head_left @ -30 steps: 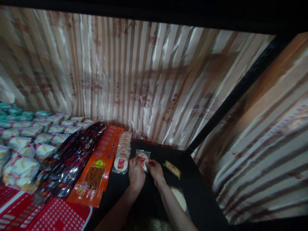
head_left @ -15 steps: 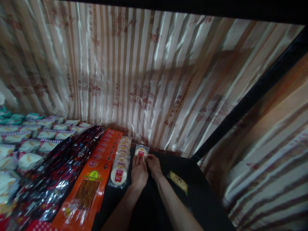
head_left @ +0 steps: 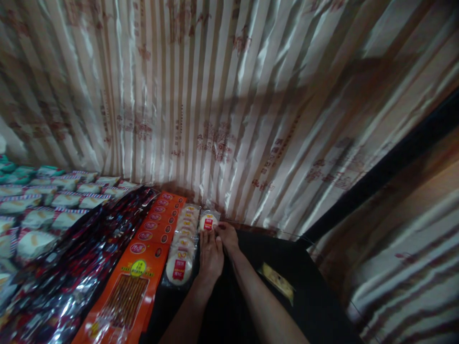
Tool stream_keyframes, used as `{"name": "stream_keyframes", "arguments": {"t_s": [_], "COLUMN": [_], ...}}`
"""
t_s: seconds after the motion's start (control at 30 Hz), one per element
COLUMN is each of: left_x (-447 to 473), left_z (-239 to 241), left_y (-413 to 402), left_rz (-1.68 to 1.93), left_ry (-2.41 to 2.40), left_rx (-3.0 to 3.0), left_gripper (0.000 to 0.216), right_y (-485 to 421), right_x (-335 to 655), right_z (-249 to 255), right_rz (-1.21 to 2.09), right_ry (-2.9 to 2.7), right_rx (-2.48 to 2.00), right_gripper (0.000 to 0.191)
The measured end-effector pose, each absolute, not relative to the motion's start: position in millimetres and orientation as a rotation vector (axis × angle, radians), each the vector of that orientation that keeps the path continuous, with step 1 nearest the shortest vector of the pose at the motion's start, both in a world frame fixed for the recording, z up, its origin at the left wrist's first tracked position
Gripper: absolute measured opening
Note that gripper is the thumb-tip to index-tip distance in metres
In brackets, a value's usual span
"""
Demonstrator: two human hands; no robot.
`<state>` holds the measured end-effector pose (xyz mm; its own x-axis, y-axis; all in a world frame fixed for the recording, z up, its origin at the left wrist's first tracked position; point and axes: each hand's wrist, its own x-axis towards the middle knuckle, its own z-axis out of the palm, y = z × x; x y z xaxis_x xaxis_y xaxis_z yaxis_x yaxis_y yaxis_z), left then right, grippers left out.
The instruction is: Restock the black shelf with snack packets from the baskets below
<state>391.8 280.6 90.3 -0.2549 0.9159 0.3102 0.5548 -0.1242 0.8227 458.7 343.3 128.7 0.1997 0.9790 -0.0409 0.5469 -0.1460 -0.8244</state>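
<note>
A small clear packet with a round white cake and a red label (head_left: 208,221) lies at the back of the black tabletop (head_left: 251,267), against the striped curtain. My left hand (head_left: 210,255) lies behind it with fingertips on its near edge. My right hand (head_left: 227,236) pinches its right side. Just left runs a row of the same round cake packets (head_left: 181,248).
Left of the cake row lie overlapping orange packets (head_left: 138,267), then dark glossy red-black packets (head_left: 82,258), then white and red-striped packets (head_left: 39,215). A yellow packet (head_left: 278,282) lies alone on the black top to the right. The striped satin curtain (head_left: 222,110) closes the back.
Both hands have pushed the cake packet away from me, from the middle of the black top to the curtain, beside the far end of the cake row. The view has tilted up.
</note>
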Motion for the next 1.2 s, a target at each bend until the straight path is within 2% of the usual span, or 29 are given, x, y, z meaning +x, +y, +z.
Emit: {"name": "stream_keyframes", "arguments": {"t_s": [0.27, 0.57, 0.97, 1.2], "left_x": [387, 383, 386, 396], "left_z": [102, 109, 113, 137], "left_y": [281, 283, 273, 224], "left_rz": [1.126, 1.058, 1.224, 1.28], "left_ry": [1.806, 1.832, 1.796, 1.74], "left_rx": [1.615, 1.563, 1.613, 1.67], "left_gripper": [0.053, 0.053, 0.047, 0.038], "right_y": [346, 344, 338, 292], "right_x": [453, 446, 450, 466], "right_z": [135, 142, 137, 127], "right_rz": [0.698, 0.686, 0.713, 0.804], "right_ry": [-1.604, -1.65, -1.521, -1.433], "right_rx": [-1.878, -1.989, -1.893, -1.854], "right_gripper": [0.021, 0.028, 0.026, 0.024]}}
